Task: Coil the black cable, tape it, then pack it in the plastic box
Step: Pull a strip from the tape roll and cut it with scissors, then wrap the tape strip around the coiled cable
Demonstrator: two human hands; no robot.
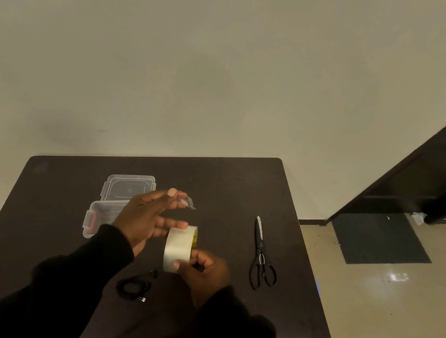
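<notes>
— Under both hands, what lies where?
— Beneath them the dark desk [241, 194]; beyond the left hand [148, 215] the plastic box [113, 198], lid open; right of the right hand [201, 269] the scissors [261, 255]; that hand is clamped on the tape roll [178, 247]; the left pinches a peeled tape end [189, 203].
— And the black cable [132, 288]?
— Coiled, just nearer than the hands; light, springy, I'd judge; grip across the loops.

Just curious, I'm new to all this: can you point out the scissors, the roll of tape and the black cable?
scissors [260, 254]: head view, at the pivot.
roll of tape [177, 249]: head view, on its outer band.
black cable [131, 288]: head view, on the coil.
</notes>
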